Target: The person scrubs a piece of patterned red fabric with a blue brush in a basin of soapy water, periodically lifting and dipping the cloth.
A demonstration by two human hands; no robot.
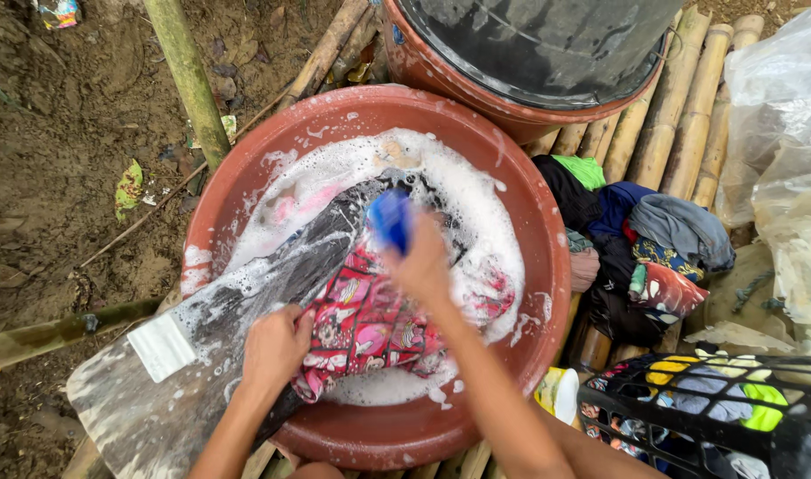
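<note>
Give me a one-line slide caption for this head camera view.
Left hand pins patterned pink cloth on a wooden board; right hand scrubs with blue brush.

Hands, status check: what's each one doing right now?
Left hand pins the pink patterned cloth on the wooden board. Right hand grips the blue brush. Nothing blocking.

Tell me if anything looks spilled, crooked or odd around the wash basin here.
Suds have spilled out of the red basin along the wooden board, which leans askew over its rim. The left hand pins a patterned pink cloth there; the right hand holds a blurred blue brush.
</note>
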